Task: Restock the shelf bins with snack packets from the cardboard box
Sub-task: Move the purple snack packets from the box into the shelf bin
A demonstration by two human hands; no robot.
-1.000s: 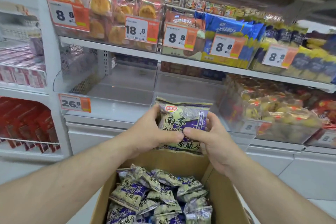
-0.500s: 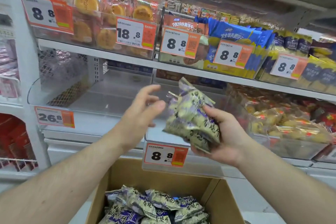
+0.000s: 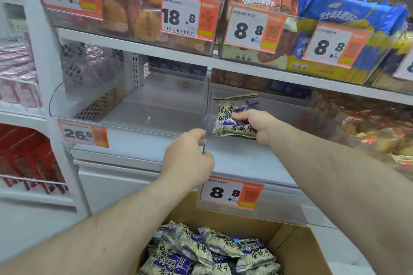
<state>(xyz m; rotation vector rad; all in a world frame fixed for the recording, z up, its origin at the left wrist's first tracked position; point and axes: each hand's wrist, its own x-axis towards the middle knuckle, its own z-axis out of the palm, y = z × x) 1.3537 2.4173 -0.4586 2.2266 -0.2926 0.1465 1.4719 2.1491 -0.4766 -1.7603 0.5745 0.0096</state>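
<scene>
Right hand (image 3: 257, 125) grips purple-cream foil snack packet (image 3: 232, 118) inside clear acrylic bin (image 3: 279, 205). Left hand (image 3: 190, 158) pinches clear divider (image 3: 206, 105). Releasing divider risks pinching packet; early drop lands it crooked.

I'm looking at the white middle shelf (image 3: 138, 147): two clear bins (image 3: 156, 105) on it side by side. Upper shelf (image 3: 134, 43) carries full bins of pastries (image 3: 125, 13), left, and blue biscuit packs (image 3: 348, 13), right.

Glossy packet (image 3: 234, 118), clear plastic bin (image 3: 257, 212)
</scene>
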